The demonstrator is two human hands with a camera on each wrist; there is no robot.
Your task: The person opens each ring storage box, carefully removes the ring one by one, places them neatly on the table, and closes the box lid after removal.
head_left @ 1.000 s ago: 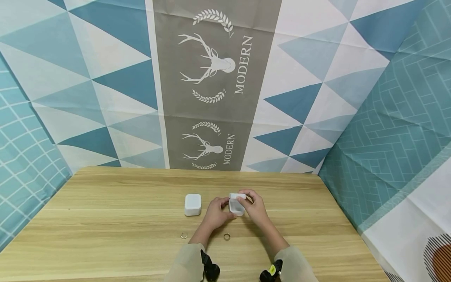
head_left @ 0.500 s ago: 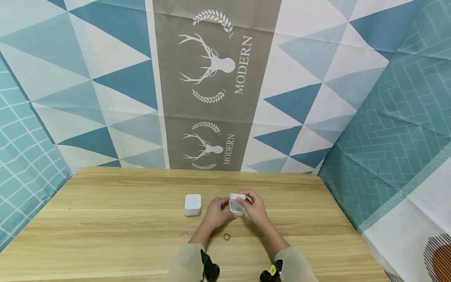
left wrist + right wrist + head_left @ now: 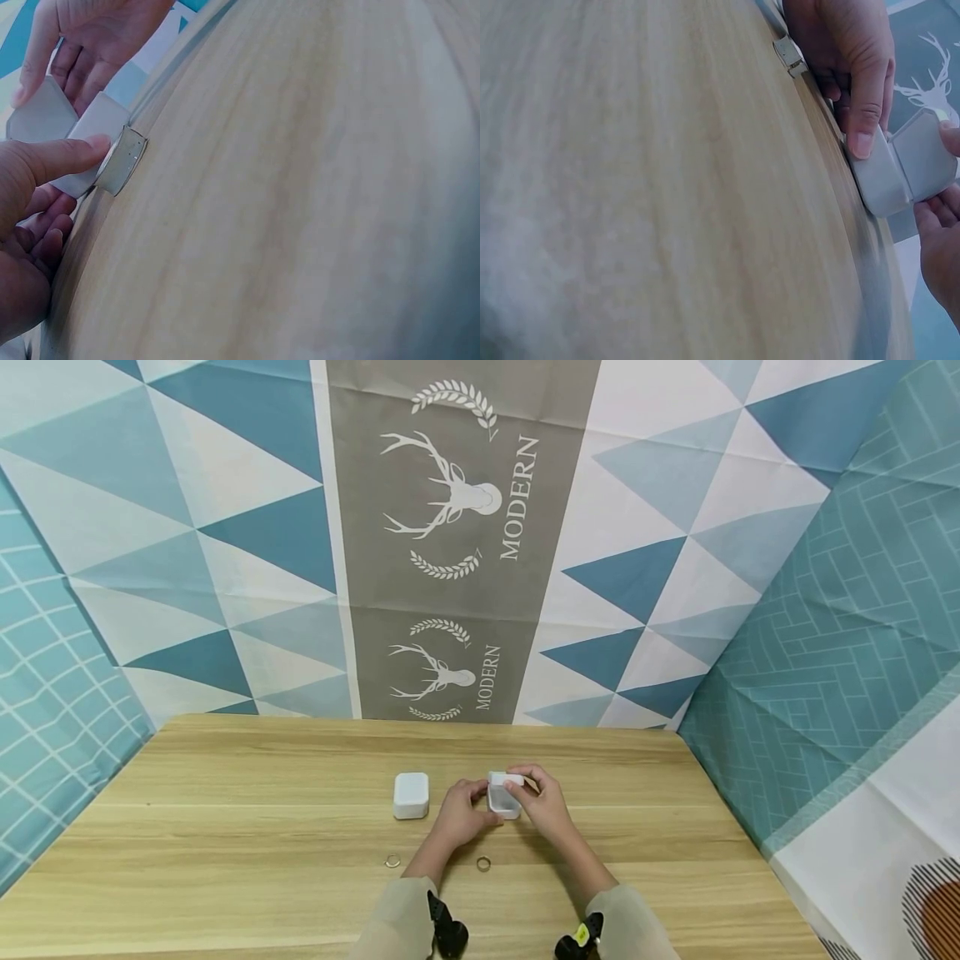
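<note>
A small white hinged box (image 3: 504, 802) stands on the table with its lid (image 3: 506, 778) raised. My left hand (image 3: 459, 817) grips the lower half from the left, thumb on the near side. My right hand (image 3: 545, 800) pinches the lid between thumb and fingers. In the right wrist view the base (image 3: 881, 180) and lid (image 3: 928, 154) are spread apart at the hinge. Nearer to me lies a finger ring (image 3: 483, 864), between my forearms. Another thin ring (image 3: 392, 861) rests just left of my left forearm. The box's inside is mostly hidden.
A second white box (image 3: 411, 796), its lid down, stands left of my left hand. Under everything is a wooden table (image 3: 247, 827). Patterned cloth (image 3: 442, 527) hangs behind the table's back edge and at both sides.
</note>
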